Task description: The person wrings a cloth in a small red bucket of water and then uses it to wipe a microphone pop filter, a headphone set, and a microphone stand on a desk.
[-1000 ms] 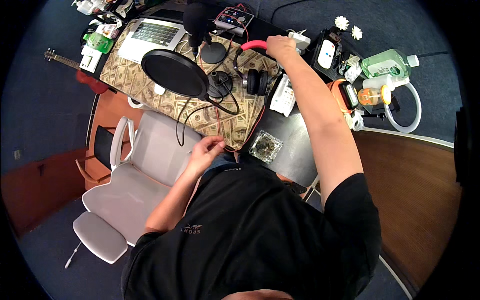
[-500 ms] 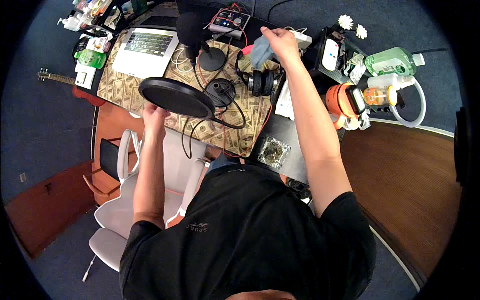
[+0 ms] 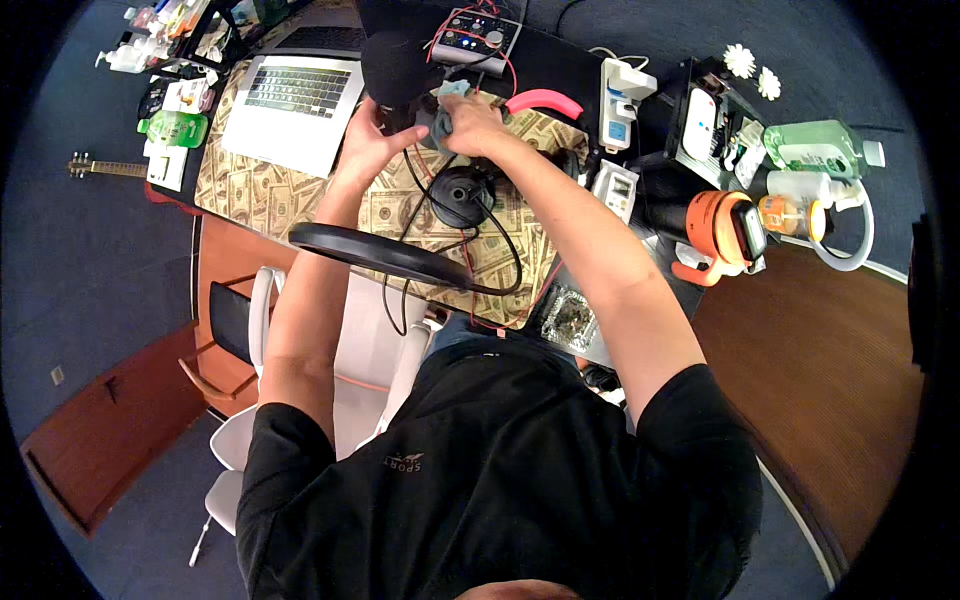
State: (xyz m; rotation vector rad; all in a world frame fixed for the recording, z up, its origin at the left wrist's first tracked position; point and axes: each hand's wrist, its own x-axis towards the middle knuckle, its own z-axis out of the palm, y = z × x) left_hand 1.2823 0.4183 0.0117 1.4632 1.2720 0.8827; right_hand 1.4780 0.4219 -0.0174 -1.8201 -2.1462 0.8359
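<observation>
My right hand [image 3: 474,126] is closed on a crumpled grey-blue cloth [image 3: 446,118], pressed against the dark round base under the black microphone [image 3: 392,65]. Just left of it, beside the lower part of the microphone, is my left hand [image 3: 370,150]. Its thumb stretches wide toward the cloth, apart from the fingers, and I see nothing held in it. A round black pop filter [image 3: 380,256] on a bent gooseneck hangs edge-on above my left forearm. The gooseneck leads to a second black round base [image 3: 462,197]. My right forearm partly hides the headphones.
An open laptop [image 3: 293,105] lies left on a banknote-patterned mat [image 3: 250,190]. An audio interface [image 3: 475,42] with red cables stands behind. On the right are a white power strip [image 3: 620,105], an orange tumbler [image 3: 715,230] and a glass ashtray [image 3: 570,320]. Loose cables cross the mat.
My right hand has carried the cloth left and down to the microphone base. My left hand has left the pop filter's edge and reached forward to the microphone. The pop filter has tilted edge-on.
</observation>
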